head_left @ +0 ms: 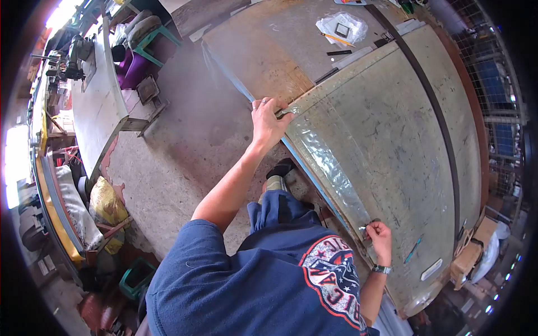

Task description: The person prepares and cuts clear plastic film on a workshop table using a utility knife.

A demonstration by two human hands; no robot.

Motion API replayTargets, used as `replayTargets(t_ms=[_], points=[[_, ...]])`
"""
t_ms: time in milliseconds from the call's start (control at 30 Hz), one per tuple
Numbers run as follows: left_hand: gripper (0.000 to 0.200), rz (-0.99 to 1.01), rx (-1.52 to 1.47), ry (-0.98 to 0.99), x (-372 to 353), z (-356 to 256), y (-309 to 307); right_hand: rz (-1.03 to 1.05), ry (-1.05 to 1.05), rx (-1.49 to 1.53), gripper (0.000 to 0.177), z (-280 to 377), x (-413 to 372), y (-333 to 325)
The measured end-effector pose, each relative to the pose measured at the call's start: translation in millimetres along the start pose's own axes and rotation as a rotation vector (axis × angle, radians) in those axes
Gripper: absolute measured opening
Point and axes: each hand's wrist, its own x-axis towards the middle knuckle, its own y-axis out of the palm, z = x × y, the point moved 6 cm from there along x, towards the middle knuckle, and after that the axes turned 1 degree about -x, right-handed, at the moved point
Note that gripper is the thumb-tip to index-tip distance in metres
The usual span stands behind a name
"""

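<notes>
A long strip of clear plastic film [328, 159] lies along the near edge of the grey worktable [386, 134], between my two hands. My left hand [270, 120] is at the table's edge, with thumb and fingers closed on the upper end of the film. Lower right, my right hand [379, 238] pinches the film's other end close to the same edge. Some of its fingertips are hidden by the curled hand. Right of that hand, a slim teal tool [413, 250] and a small whitish block [431, 269] rest on the tabletop.
A long dark strip [428, 92] runs across the worktable. Toward the back lie a plastic bag with a small square object [342, 29] and a yellow pencil [339, 40]. Another table [101, 106] and a yellow sack [106, 201] stand left; cardboard boxes [468, 263] sit right.
</notes>
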Motion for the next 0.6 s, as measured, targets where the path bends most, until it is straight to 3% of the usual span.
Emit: replayTargets(t_ms=[167, 267, 300, 367, 433, 533, 600], points=[[0.034, 0.042, -0.012, -0.030, 1, 0, 0, -0.037, 0.025, -0.002, 0.008, -1, -3, -4], [0.033, -0.074, 0.105, 0.100, -1, -1, -3, -0.011, -0.022, 0.015, 0.011, -30, -6, -12], [0.030, -0.068, 0.067, 0.146, 4, 13, -4, -0.075, -0.086, -0.136, 0.015, 3, -15, -8], [0.021, 0.161, 0.034, 0.095, 12, -15, -9, -0.099, -0.088, -0.117, 0.021, -12, -19, -19], [0.028, 0.123, 0.003, 0.108, 10, -22, -6, -0.149, -0.128, -0.009, 0.020, -39, -29, -33], [0.041, 0.235, -0.174, -0.034, 23, 38, 20, -0.688, -0.102, -0.239, 0.018, -68, -79, -59], [0.039, 0.244, -0.205, -0.055, 19, 38, 16, -0.873, -0.058, -0.389, 0.022, -58, -118, -49]])
